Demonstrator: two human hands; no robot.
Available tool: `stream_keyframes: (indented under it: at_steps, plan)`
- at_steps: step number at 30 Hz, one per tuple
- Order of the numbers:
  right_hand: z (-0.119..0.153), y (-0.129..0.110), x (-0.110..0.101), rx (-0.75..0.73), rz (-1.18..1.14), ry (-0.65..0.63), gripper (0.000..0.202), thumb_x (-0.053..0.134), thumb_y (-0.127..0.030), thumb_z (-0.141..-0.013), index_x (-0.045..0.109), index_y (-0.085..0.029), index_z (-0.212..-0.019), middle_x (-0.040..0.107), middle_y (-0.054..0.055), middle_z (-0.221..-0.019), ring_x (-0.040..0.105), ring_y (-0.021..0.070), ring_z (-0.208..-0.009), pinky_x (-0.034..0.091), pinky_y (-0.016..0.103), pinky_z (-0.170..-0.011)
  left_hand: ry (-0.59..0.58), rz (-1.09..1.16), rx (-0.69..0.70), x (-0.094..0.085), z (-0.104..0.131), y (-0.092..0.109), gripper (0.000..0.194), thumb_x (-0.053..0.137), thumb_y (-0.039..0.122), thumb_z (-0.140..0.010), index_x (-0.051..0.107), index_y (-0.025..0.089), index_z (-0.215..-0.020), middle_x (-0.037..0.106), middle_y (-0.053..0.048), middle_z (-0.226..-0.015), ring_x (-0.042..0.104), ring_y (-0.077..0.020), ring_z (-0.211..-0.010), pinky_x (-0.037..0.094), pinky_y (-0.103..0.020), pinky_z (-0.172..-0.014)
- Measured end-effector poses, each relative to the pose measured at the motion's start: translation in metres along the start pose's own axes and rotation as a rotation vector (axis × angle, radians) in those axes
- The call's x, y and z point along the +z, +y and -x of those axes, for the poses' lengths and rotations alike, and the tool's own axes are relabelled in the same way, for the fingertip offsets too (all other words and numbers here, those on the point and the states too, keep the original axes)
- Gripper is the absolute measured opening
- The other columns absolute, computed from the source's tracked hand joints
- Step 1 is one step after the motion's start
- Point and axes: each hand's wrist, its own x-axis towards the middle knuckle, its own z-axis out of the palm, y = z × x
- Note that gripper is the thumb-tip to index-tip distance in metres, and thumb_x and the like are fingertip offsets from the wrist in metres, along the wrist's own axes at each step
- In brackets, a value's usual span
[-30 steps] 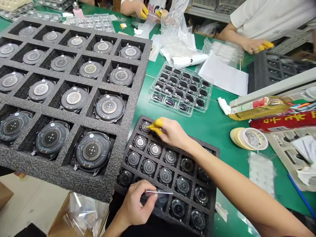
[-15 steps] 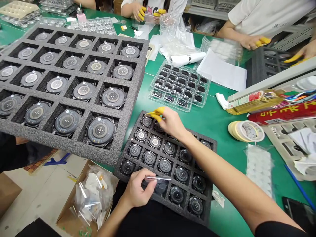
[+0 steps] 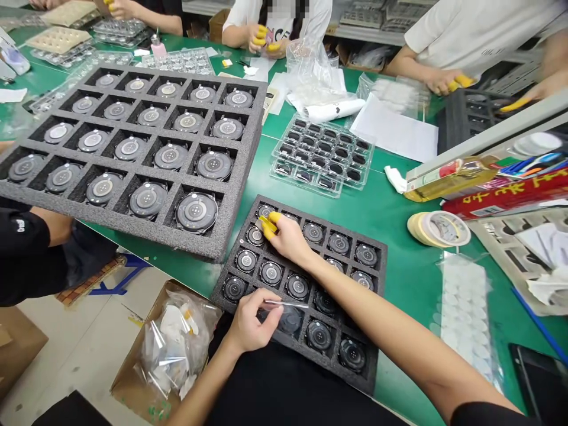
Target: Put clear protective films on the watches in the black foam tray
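A dark foam tray (image 3: 371, 374) in front of me holds round watch bodies in square pockets, back covers facing up. My left hand (image 3: 254, 324) pinches a clear plastic film (image 3: 289, 318) by its edge between thumb and fingers, above the tray's near rows. Yellow covers sit on the fingertips of my right hand (image 3: 288, 238), which reaches across to the tray's far left. Its bent fingertips come together at a watch body (image 3: 255, 235) in the left column. Whatever they may hold there is too small to make out.
At the left a larger foam tray (image 3: 213, 244) of watch bodies overhangs the table edge. Clear blister trays (image 3: 326, 151) with dark discs lie ahead. Tape rolls (image 3: 439, 229) and a bottle (image 3: 452, 180) stand right. A carton (image 3: 133, 361) of plastic waste sits below. Co-workers' hands are across the table.
My right hand has moved slightly left and towards me, from the tray's far row to the left column. My left hand still holds the film. The view has shifted a little.
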Motion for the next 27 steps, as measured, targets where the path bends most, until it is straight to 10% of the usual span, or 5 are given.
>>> stream_keyframes:
  at_steps: [16,27]
  plan:
    - [0.005,0.003,0.01,-0.057,-0.007,0.021,0.027,0.053,-0.047,-0.102,0.044,-0.03,-0.082,0.062,0.003,-0.072,0.058,0.025,-0.065,0.047,0.037,-0.066,0.031,0.038,-0.048,0.005,0.009,-0.016,0.021,0.068,0.036,-0.104,0.075,0.017,-0.109,0.081,-0.01,-0.095,0.079,-0.0187,-0.081,0.067,-0.026,-0.076]
    - [0.001,0.001,0.008,-0.034,-0.043,-0.017,0.022,0.055,-0.042,-0.103,0.064,-0.025,-0.092,0.078,0.009,-0.087,0.07,0.025,-0.075,0.05,0.033,-0.072,0.013,0.23,-0.274,0.006,0.009,-0.029,0.064,0.072,0.077,-0.096,0.073,0.015,-0.112,0.078,-0.011,-0.092,0.076,-0.0195,-0.081,0.062,-0.03,-0.08]
